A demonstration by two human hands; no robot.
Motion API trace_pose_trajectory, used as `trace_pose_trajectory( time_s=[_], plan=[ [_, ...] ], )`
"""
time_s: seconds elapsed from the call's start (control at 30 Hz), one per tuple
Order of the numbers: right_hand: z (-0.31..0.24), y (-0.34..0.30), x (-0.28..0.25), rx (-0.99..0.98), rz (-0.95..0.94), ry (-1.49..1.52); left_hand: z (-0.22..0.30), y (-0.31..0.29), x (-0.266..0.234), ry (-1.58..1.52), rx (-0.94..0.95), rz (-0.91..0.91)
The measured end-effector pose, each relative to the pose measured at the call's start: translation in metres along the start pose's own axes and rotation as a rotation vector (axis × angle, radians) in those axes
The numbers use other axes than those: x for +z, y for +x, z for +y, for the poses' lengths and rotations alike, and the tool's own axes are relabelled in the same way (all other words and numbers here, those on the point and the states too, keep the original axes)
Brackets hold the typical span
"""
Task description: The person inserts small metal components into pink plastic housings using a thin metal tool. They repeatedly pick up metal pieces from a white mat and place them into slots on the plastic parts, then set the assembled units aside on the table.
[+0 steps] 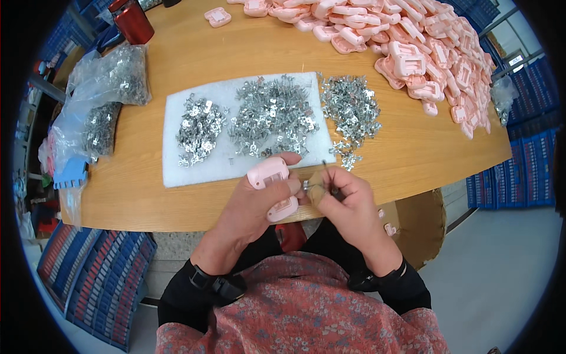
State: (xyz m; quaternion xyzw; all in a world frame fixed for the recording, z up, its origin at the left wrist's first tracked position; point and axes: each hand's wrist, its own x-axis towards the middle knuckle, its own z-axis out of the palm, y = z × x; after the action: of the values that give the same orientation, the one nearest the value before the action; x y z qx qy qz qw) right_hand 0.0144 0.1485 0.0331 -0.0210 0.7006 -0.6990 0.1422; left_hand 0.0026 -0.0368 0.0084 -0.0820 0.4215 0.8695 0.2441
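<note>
My left hand [247, 203] is closed around a pink plastic casing [269, 172], its thumb lying across the middle beside a rectangular recess. Close by on the right, my right hand [348, 197] pinches a small shiny metal clip [306, 184] at the casing's edge. Tan covers [318, 192] sit on its fingertips. A thin dark tool [324, 166] shows between its fingers, mostly hidden. Just beyond my hands lies a white foam sheet [200, 176] bearing a smaller heap of metal clips [200, 130] and a larger heap [274, 115].
More metal clips [352, 109] lie right of the foam on the wooden table [413, 150]. A big pile of pink casings [436, 65] covers the far right, with a single casing [217, 17] apart. Bags of clips [124, 76] and a red cup [133, 22] stand left. Below is a cardboard box [421, 227].
</note>
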Motion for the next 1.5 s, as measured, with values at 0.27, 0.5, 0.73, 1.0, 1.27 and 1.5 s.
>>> trace_pose_trajectory(
  time_s=[0.27,0.5,0.73,1.0,1.27,1.5],
  plan=[
    [-0.004,-0.006,-0.01,0.278,-0.12,0.287,0.004,0.011,0.005,-0.196,0.295,-0.086],
    [0.007,-0.004,-0.019,0.3,-0.179,0.418,-0.002,0.008,0.018,0.291,0.519,0.003],
    [-0.028,0.0,-0.041,0.006,-0.365,-0.239,0.016,-0.009,-0.003,0.444,0.129,-0.266],
    [-0.032,-0.004,-0.036,-0.232,-0.225,-0.36,0.017,-0.005,-0.001,0.233,-0.183,-0.337],
    [-0.014,0.0,-0.013,-0.42,0.108,-0.604,-0.002,-0.001,-0.004,-0.066,-0.162,-0.28],
    [0.005,0.016,-0.008,-0.549,0.157,-0.778,-0.004,0.002,-0.004,-0.047,-0.162,-0.251]
  ],
)
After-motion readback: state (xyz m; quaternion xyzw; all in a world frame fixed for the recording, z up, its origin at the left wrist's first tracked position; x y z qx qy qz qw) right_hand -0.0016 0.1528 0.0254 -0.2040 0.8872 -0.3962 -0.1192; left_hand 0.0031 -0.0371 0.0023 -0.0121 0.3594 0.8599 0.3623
